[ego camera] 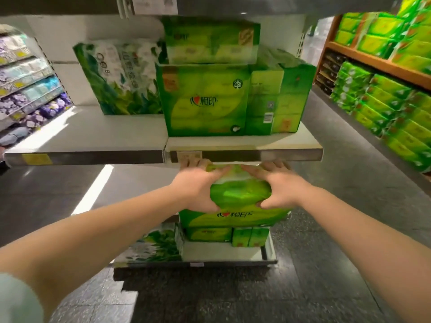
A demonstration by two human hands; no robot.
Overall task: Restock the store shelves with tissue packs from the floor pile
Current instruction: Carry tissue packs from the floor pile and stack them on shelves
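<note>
Both hands hold one green tissue pack (240,192) between them, just under the front edge of the middle shelf (245,156). The left hand (198,191) grips its left end, with the thumb curled under and the fingers spread over the top. The right hand (278,190) grips the right end in the same way. The far part of the pack is hidden by the shelf edge, so I cannot tell how deep it already goes.

Directly below the hands stands a large green pack (233,217) on the lower shelf (224,252), and the held pack seems to touch its top or to hang just above it.

The step in hand looks like setting the pack on this stack. To do it well, I think the person should keep the pack level and its ends in line with the stack below, and let go only when it sits flat. The soft wrapping may bend under strong thumbs.
</note>
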